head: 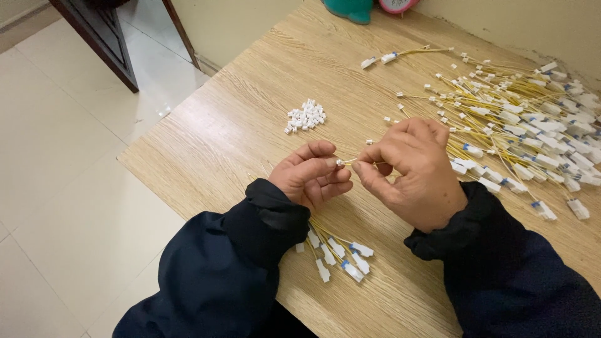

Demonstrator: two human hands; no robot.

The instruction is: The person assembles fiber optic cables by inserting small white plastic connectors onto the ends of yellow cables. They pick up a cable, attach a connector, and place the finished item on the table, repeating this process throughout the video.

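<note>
Tabletop [250, 125]: light wood-grain laminate, matt, smooth, fine streaks. Floor tiles [62, 125], left: pale, glossy, faint reflections. Far-left furniture leg [106, 37]: dark wood, satin. Small connector heap [305, 116], centre: white plastic, slightly shiny. Wire pile [526, 119], right: thin yellow plastic-sheathed leads, white paper-like tags, blue bands. Tagged bundle [338, 253], near: same yellow sheath, white tags. Sleeves [225, 269]: dark navy cloth, matt, ribbed cuffs. Wall [250, 25]: matt cream paint. Far-edge object [349, 9]: teal plastic, smooth.
</note>
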